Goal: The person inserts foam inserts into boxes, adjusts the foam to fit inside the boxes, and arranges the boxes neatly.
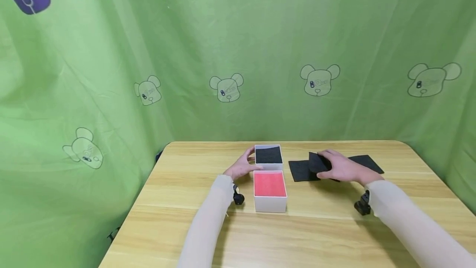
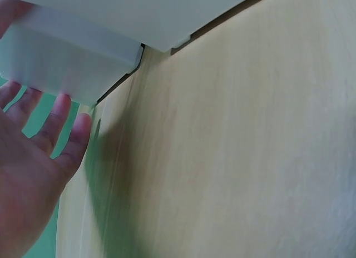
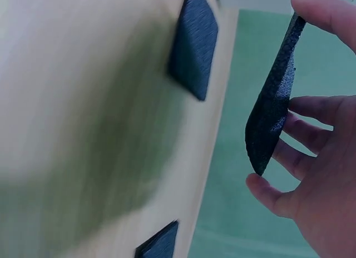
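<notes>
Two white boxes stand one behind the other near mid-table. A black sheet lies in the far box, while the near box has a red sheet inside. My left hand holds the far box, thumb at its near left corner and fingers along its left side. My right hand pinches a black foam-like sheet by its edges, thumb on one end and fingers on the other. That sheet is tilted and bowed, raised over the table to the right of the boxes.
Beneath the right hand, one black sheet lies flat on the wooden table. Another black sheet lies farther right, partly behind the right wrist. A green curtain with bear drawings hangs behind the table's far edge.
</notes>
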### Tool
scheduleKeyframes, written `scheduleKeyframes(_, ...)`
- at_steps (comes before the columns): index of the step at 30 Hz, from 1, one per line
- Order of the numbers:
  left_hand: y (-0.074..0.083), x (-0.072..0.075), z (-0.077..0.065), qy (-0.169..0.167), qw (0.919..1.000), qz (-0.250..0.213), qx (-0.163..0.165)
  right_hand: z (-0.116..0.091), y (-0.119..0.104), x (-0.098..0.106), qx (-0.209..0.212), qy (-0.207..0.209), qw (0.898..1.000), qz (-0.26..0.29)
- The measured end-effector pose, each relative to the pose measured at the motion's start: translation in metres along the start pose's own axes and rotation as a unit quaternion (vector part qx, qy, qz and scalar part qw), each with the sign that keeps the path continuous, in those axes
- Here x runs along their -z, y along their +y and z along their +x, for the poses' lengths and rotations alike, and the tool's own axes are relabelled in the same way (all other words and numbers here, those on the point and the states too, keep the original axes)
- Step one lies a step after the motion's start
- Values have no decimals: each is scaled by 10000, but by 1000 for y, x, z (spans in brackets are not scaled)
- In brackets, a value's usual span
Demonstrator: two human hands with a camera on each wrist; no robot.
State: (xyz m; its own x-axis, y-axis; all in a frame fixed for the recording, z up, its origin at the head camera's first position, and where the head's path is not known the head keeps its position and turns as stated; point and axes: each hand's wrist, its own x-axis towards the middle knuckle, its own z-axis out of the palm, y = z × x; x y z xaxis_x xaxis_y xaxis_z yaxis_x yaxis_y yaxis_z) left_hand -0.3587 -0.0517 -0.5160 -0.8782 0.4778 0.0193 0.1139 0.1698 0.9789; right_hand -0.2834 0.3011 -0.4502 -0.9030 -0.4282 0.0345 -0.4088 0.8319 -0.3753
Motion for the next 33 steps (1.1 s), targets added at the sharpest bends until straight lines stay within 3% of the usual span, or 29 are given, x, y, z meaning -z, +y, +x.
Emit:
scheduleKeyframes(12,9,3,-3,-246,9997,32,-81,38,-30,6,345,159,9993,34)
scheduleKeyframes(19,1,2,0,-58,9998,174,-9,61,-49,2,519,215,9984,63)
scheduleKeyframes(33,6,2,-3,-82,9994,335,57,89,-83,-8,294,-191,9994,23)
